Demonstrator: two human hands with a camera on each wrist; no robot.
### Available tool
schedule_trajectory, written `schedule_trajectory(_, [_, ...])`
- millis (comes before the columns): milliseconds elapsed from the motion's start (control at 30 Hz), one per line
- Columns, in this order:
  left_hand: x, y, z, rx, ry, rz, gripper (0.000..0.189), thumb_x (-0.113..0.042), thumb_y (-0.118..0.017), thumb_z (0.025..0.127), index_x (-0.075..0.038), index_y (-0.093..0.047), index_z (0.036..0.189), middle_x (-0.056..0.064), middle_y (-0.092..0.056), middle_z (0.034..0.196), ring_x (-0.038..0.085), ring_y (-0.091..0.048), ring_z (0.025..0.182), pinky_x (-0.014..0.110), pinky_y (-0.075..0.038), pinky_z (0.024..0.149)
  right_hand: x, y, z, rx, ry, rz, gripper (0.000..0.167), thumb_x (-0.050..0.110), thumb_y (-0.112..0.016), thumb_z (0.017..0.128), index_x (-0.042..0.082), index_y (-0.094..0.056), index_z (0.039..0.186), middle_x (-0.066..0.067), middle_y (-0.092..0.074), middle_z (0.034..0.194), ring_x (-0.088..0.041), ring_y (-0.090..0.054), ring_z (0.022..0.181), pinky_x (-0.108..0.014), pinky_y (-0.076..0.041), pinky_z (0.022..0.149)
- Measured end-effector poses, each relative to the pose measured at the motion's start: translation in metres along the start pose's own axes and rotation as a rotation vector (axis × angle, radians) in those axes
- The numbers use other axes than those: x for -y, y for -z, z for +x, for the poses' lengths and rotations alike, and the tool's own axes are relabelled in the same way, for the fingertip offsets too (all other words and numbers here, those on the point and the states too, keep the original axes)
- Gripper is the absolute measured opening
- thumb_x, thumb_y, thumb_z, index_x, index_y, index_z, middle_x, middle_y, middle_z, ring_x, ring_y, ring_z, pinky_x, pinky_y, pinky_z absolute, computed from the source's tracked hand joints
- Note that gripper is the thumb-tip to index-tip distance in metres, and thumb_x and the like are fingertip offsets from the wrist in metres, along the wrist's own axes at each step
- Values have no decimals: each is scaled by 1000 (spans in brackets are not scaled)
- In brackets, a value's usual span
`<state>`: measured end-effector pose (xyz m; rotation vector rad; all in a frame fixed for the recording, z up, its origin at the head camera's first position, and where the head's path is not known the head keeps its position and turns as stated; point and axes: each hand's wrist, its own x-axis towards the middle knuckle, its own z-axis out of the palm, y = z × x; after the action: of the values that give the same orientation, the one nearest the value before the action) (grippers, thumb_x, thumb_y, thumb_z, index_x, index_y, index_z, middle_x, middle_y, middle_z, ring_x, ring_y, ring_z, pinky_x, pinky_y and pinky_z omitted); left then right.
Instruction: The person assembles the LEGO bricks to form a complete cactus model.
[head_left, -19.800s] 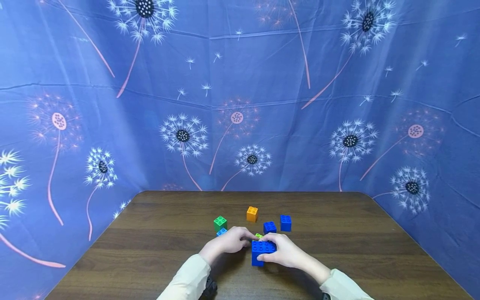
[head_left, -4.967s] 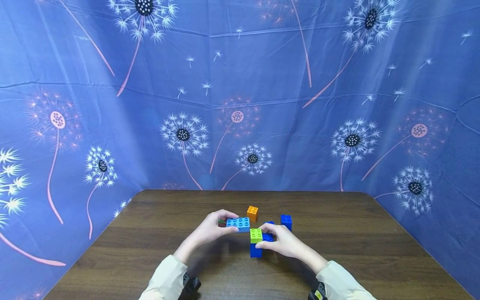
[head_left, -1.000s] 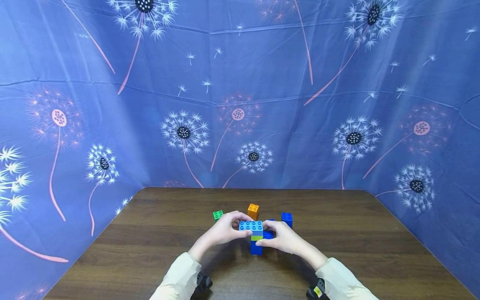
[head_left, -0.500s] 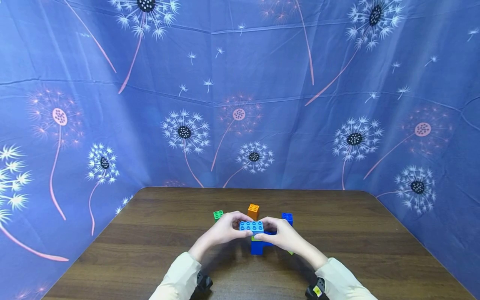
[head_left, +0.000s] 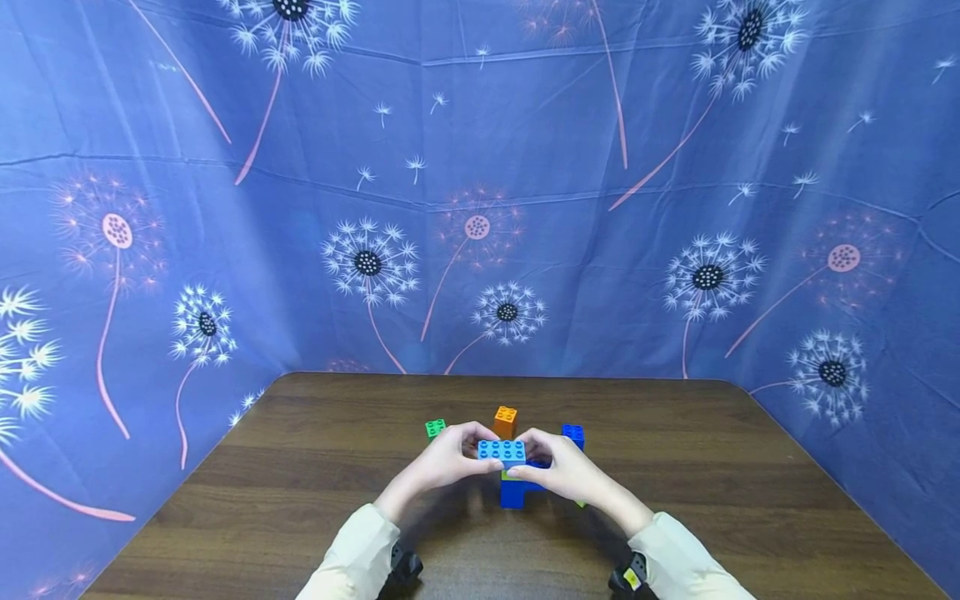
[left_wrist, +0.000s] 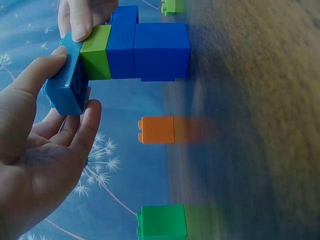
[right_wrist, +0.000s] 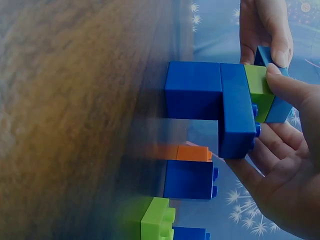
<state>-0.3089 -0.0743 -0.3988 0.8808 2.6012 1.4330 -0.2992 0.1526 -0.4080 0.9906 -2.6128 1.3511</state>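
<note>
My left hand [head_left: 444, 460] holds the left end of a light-blue toy brick [head_left: 501, 452], thumb on the near side and fingers behind. That brick sits on a lime-green brick [left_wrist: 96, 52] and juts out to the left. Under the lime brick is a dark-blue brick [right_wrist: 237, 112] that overhangs to the right, above another dark-blue brick [head_left: 513, 497] on the table. My right hand [head_left: 564, 468] grips the top of this stack, its thumb tip at the seam of the light-blue and lime bricks. Its fingers reach behind, partly hidden.
Behind the stack stand an orange brick [head_left: 506, 419], a green brick [head_left: 435, 428] and, to the right, a dark-blue brick [head_left: 573, 432]. The right wrist view shows a loose lime brick [right_wrist: 156, 220] and another dark-blue brick [right_wrist: 192, 233]. A patterned curtain [head_left: 480, 183] hangs behind the wooden table [head_left: 300, 467].
The light-blue brick, held left of the stack five seconds ago, now tops the lime brick. Over the last second my right hand has shifted up the stack; the left has barely moved.
</note>
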Motion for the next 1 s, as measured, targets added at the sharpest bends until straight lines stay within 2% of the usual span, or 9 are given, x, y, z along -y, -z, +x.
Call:
schedule_trajectory(133, [2, 2, 0, 11, 6, -9, 34, -29, -73, 82, -9, -63, 107, 1, -64, 89, 10, -57, 76, 23, -49, 68, 3, 1, 1, 4, -17, -11, 31, 33, -68, 85, 12, -59, 106, 1, -66, 91, -8, -62, 81, -22, -51, 75])
schedule_trajectory(400, [1, 5, -2, 43, 1, -46, 32, -19, -71, 83, -8, -62, 112, 1, -59, 85, 11, -52, 74, 21, -46, 67, 4, 1, 0, 7, -40, -2, 32, 33, -69, 84, 11, -59, 106, 0, -66, 91, -8, -62, 79, -21, -51, 73])
schedule_trajectory(667, [-31, 17, -14, 64, -34, -34, 34, -13, -71, 83, 0, -63, 114, 7, -63, 85, 13, -55, 74, 21, -46, 65, 1, 1, -1, 11, -46, -2, 32, 32, -69, 84, 11, -60, 106, 0, -67, 92, -10, -63, 83, -21, -51, 75])
schedule_trajectory(733, [-33, 18, -16, 58, -37, -25, 34, -13, -71, 83, 0, -63, 114, 9, -65, 88, 13, -57, 75, 21, -47, 67, 2, 2, -1, 14, -51, -1, 32, 32, -69, 84, 11, -59, 107, 0, -67, 93, -11, -63, 83, -21, -50, 76])
schedule_trajectory(833, [-30, 19, -17, 51, -39, -23, 35, -13, -71, 83, 0, -64, 114, 12, -67, 93, 14, -60, 78, 21, -49, 70, 3, 2, -1, 18, -55, -3, 33, 33, -68, 85, 11, -59, 107, 0, -66, 93, -11, -63, 84, -21, -50, 76])
schedule_trajectory(1000, [-8, 18, -11, 42, -32, -24, 34, -15, -72, 83, -5, -64, 114, 10, -69, 97, 16, -64, 83, 23, -51, 74, 2, 1, -1, 18, -51, -4, 31, 33, -68, 85, 12, -59, 106, 0, -66, 93, -10, -63, 84, -22, -50, 76])
